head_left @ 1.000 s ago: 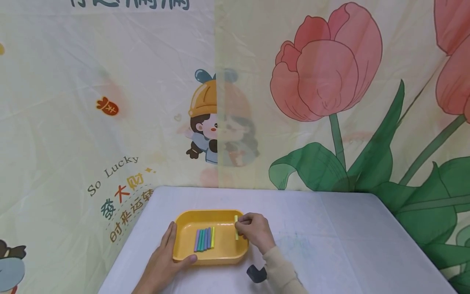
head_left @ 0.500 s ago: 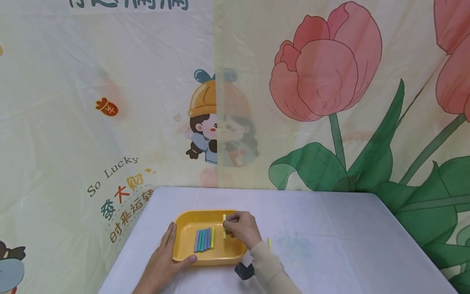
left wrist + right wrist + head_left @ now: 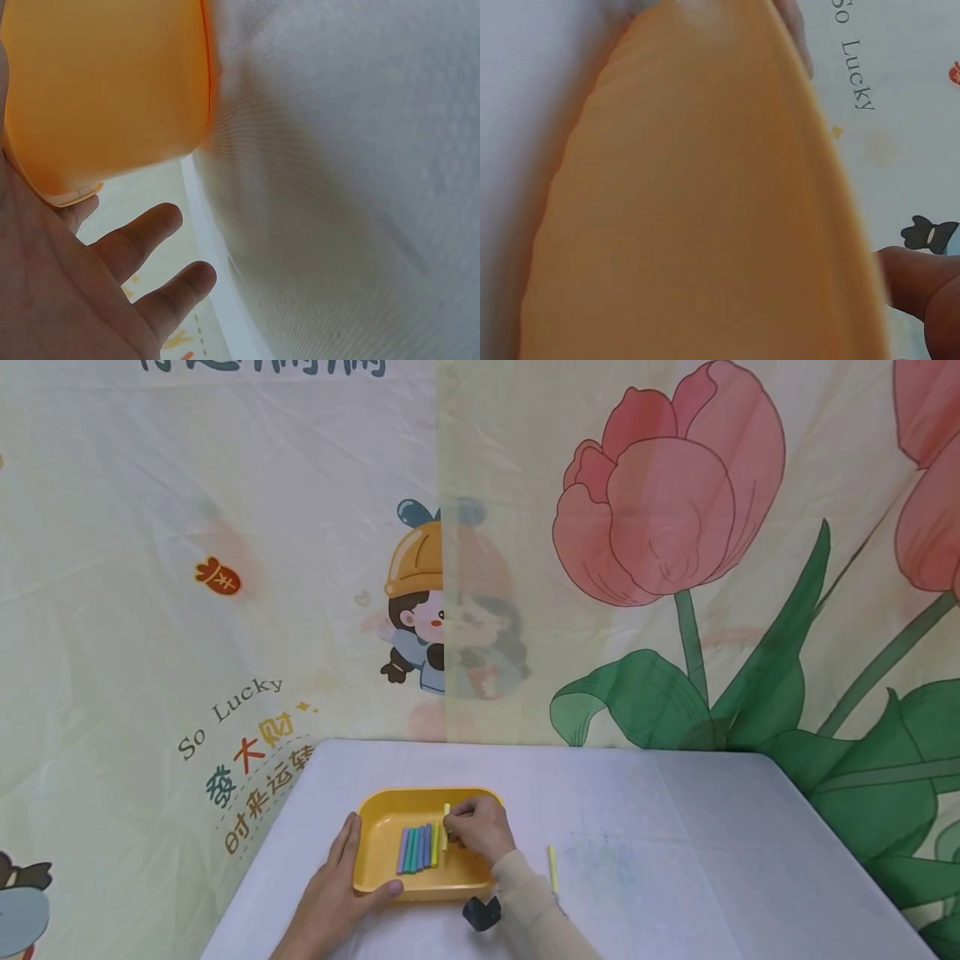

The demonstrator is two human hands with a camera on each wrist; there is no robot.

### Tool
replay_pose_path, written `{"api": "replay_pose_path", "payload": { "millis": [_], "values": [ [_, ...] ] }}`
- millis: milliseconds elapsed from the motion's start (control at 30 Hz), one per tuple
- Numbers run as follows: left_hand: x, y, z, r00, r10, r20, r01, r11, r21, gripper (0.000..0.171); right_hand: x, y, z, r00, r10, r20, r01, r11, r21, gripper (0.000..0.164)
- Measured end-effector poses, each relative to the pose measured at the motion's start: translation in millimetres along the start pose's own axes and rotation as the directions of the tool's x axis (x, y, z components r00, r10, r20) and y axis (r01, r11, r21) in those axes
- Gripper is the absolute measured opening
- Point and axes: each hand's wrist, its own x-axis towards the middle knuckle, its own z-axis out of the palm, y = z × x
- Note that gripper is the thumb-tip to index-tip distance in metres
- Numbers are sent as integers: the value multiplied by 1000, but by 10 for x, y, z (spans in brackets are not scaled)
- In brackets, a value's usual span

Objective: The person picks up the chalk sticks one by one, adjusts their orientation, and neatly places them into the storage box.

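Note:
My left hand grips the left end of a yellow plastic tray, thumb over the near rim and fingers along the side. In the left wrist view, two fingers stick out past the tray wall. Inside lies a row of chalk sticks, running from purple through green and blue to yellow at the right. My right hand pinches a pale yellow chalk stick, upright in view just right of the row. The tray wall hides that stick from the right wrist camera; only part of the hand shows.
Another yellow chalk stick lies on the white table, right of the tray, partly behind the right sleeve. Bluish smudges mark the cloth near it. A black piece sits beside that sleeve. A printed curtain hangs behind.
My right hand has carried the pale yellow chalk stick left, from the tray's right end to beside the row. The stick on the table has come into sight. My left hand stays put.

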Motion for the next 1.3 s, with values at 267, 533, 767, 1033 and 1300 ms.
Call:
{"api": "replay_pose_path", "payload": {
  "millis": [267,533,767,1033,1300],
  "values": [
    [1,0,-5,1000,15,-11,-15,1000,0,133,36,67,102,999,44,-19,-46,991,-124,7],
    [13,-13,5,999,30,-23,-30,1000,5,133,79,164,182,998,57,-12,-59,987,-152,4],
    [-3,-8,-6,998,48,-38,-47,999,9,131,89,157,210,996,84,-12,-84,981,-173,8],
    [-10,2,-22,999,42,-18,-42,999,5,131,107,173,227,995,98,-14,-99,979,-177,10],
    [0,3,3,1000,6,-6,-6,1000,0,133,92,175,230,996,88,-13,-88,973,-211,11]
  ]
}}
